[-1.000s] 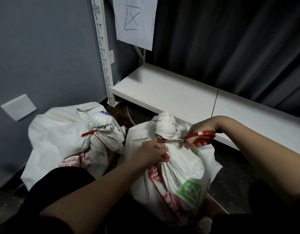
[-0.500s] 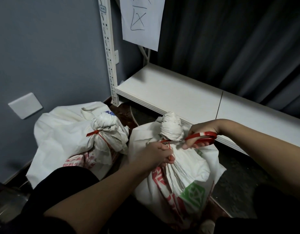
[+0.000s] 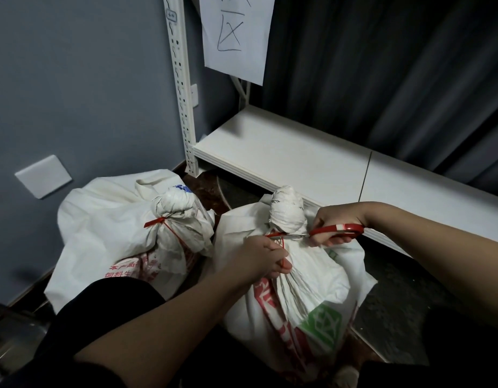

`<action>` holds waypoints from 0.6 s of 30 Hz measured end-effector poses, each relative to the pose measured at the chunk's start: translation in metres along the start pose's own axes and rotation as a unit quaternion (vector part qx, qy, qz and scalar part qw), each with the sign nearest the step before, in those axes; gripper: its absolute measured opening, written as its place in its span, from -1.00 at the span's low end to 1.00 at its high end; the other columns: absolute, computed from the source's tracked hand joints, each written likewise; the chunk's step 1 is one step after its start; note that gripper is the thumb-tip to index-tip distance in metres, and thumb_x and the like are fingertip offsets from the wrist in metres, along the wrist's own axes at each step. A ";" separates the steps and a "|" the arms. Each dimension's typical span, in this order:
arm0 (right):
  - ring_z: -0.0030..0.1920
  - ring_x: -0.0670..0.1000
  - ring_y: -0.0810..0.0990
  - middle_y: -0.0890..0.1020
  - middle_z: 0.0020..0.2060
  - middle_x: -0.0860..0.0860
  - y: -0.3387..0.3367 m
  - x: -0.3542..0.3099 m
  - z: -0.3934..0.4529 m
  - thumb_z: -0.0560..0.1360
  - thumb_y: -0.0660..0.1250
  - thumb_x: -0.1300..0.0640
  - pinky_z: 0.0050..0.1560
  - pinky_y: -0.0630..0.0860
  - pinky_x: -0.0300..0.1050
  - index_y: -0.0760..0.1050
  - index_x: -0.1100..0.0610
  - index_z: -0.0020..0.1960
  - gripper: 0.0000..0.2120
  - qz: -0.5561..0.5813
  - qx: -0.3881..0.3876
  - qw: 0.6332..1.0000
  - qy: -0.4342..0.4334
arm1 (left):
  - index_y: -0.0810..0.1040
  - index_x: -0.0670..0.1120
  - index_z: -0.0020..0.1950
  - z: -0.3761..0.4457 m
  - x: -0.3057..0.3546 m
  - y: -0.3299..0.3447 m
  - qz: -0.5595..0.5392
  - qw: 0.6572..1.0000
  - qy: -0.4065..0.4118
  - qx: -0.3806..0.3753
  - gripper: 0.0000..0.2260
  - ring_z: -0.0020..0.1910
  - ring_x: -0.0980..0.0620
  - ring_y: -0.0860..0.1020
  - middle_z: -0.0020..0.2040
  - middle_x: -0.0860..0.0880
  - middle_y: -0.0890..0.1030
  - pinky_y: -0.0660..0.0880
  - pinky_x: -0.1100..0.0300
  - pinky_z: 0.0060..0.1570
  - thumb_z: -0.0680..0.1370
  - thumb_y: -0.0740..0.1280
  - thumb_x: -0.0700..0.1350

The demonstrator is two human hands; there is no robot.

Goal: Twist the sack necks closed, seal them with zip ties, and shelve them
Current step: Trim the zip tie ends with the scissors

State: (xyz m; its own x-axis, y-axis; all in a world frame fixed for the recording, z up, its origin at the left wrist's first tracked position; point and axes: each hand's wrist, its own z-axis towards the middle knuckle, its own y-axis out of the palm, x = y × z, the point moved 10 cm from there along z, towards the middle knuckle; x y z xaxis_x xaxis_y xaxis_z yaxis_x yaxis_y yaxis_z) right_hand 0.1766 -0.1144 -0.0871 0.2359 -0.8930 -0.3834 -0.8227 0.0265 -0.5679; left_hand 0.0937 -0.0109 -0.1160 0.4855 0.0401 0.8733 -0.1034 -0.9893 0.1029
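Note:
Two white woven sacks stand on the floor before me. The left sack (image 3: 108, 219) has its twisted neck bound by a red zip tie (image 3: 158, 221). The right sack (image 3: 312, 275) has a bunched neck (image 3: 287, 214) with a red zip tie (image 3: 281, 245) round it. My left hand (image 3: 259, 259) pinches the loose tail of that tie just below the neck. My right hand (image 3: 332, 225) grips red-handled scissors (image 3: 334, 230), whose blades reach to the tie at the neck.
A low white shelf board (image 3: 298, 161) runs behind the sacks, on a white slotted upright (image 3: 180, 88). A paper sign (image 3: 236, 35) hangs above. Dark curtain at the back right, grey wall with a white plate (image 3: 43, 176) at left. My dark-clad knees fill the bottom.
The view has shifted slightly. Both hands stay at the right sack's neck, the scissors still at the tie; my left hand has drawn the tie's tail a little downward.

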 end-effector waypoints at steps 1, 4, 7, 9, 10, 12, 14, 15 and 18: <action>-0.63 -0.04 0.32 0.42 -0.63 0.00 0.000 0.000 0.000 0.50 0.36 0.04 -0.54 0.30 -0.26 0.45 0.12 -0.46 -0.61 0.001 0.002 1.000 0.001 | 0.48 -0.19 -0.23 0.000 0.001 -0.001 -0.004 1.000 0.000 0.003 -0.83 -0.51 0.18 0.60 -0.53 0.02 0.60 0.43 0.39 -0.57 0.57 0.27 -0.29; -0.66 -0.06 0.32 0.44 -0.62 0.01 0.002 0.002 0.001 0.49 0.37 0.06 -0.58 0.29 -0.28 0.49 0.17 -0.40 -0.67 0.012 -0.006 1.000 0.003 | 0.46 -0.21 -0.25 -0.001 0.002 0.000 -0.013 1.000 -0.001 -0.006 -0.81 -0.53 0.17 0.59 -0.54 0.02 0.59 0.46 0.39 -0.55 0.58 0.25 -0.31; -0.67 -0.07 0.34 0.47 -0.60 0.02 0.003 0.006 0.001 0.49 0.37 0.10 -0.61 0.30 -0.29 0.53 0.22 -0.32 -0.73 0.027 -0.009 1.000 0.006 | 0.47 -0.21 -0.23 -0.001 0.000 0.001 0.003 1.000 -0.004 -0.010 -0.82 -0.51 0.18 0.60 -0.53 0.02 0.60 0.47 0.38 -0.52 0.58 0.25 -0.30; -0.66 -0.07 0.34 0.47 -0.60 0.02 0.003 0.006 0.001 0.49 0.38 0.06 -0.59 0.30 -0.29 0.54 0.20 -0.34 -0.71 0.019 -0.001 1.000 0.000 | 0.48 -0.21 -0.23 0.000 0.000 -0.001 0.008 1.000 -0.003 -0.003 -0.83 -0.50 0.18 0.61 -0.51 0.02 0.61 0.47 0.38 -0.50 0.58 0.26 -0.29; -0.66 -0.07 0.34 0.47 -0.60 0.01 0.004 0.006 0.001 0.49 0.38 0.06 -0.59 0.31 -0.28 0.54 0.21 -0.34 -0.70 0.017 0.004 1.000 -0.002 | 0.48 -0.21 -0.23 -0.001 0.000 -0.001 0.009 1.000 -0.004 -0.003 -0.83 -0.50 0.18 0.61 -0.50 0.02 0.61 0.47 0.38 -0.50 0.57 0.26 -0.29; -0.66 -0.07 0.34 0.49 -0.59 0.01 0.000 0.009 0.001 0.49 0.38 0.08 -0.61 0.32 -0.28 0.58 0.30 -0.27 -0.71 0.019 0.021 1.000 -0.001 | 0.47 -0.20 -0.23 -0.001 0.000 -0.001 0.012 1.000 -0.004 -0.007 -0.82 -0.49 0.17 0.61 -0.51 0.02 0.61 0.48 0.38 -0.50 0.57 0.26 -0.28; -0.65 -0.07 0.36 0.50 -0.56 0.04 -0.003 0.013 -0.001 0.48 0.37 0.13 -0.62 0.33 -0.29 0.58 0.41 -0.17 -0.70 0.029 0.030 0.999 0.007 | 0.47 -0.19 -0.22 -0.001 -0.002 -0.001 0.019 1.000 -0.007 -0.012 -0.84 -0.48 0.17 0.62 -0.50 0.02 0.62 0.48 0.38 -0.49 0.57 0.27 -0.27; -0.66 -0.08 0.36 0.49 -0.57 0.03 -0.004 0.014 -0.003 0.48 0.37 0.14 -0.63 0.33 -0.29 0.57 0.41 -0.18 -0.71 0.031 0.028 0.999 0.011 | 0.47 -0.18 -0.21 0.000 -0.003 0.000 0.023 1.000 -0.009 -0.015 -0.85 -0.47 0.17 0.62 -0.49 0.02 0.62 0.48 0.38 -0.48 0.57 0.26 -0.26; -0.67 -0.10 0.35 0.46 -0.63 -0.04 -0.004 0.013 -0.010 0.44 0.41 0.05 -0.61 0.32 -0.31 0.54 0.15 -0.43 -0.70 0.021 0.003 1.000 0.021 | 0.44 -0.13 -0.17 -0.002 -0.007 0.005 0.046 0.998 -0.026 -0.047 -0.86 -0.42 0.16 0.64 -0.44 0.03 0.65 0.50 0.36 -0.42 0.59 0.24 -0.23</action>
State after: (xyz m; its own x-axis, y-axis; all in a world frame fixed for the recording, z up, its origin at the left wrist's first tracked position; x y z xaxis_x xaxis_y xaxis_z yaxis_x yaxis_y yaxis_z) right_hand 0.1776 -0.1306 -0.0824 0.1794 -0.9086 -0.3771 -0.8282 0.0674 -0.5563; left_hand 0.0883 -0.0163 -0.1203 0.5140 -0.0599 0.8557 -0.2292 -0.9709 0.0697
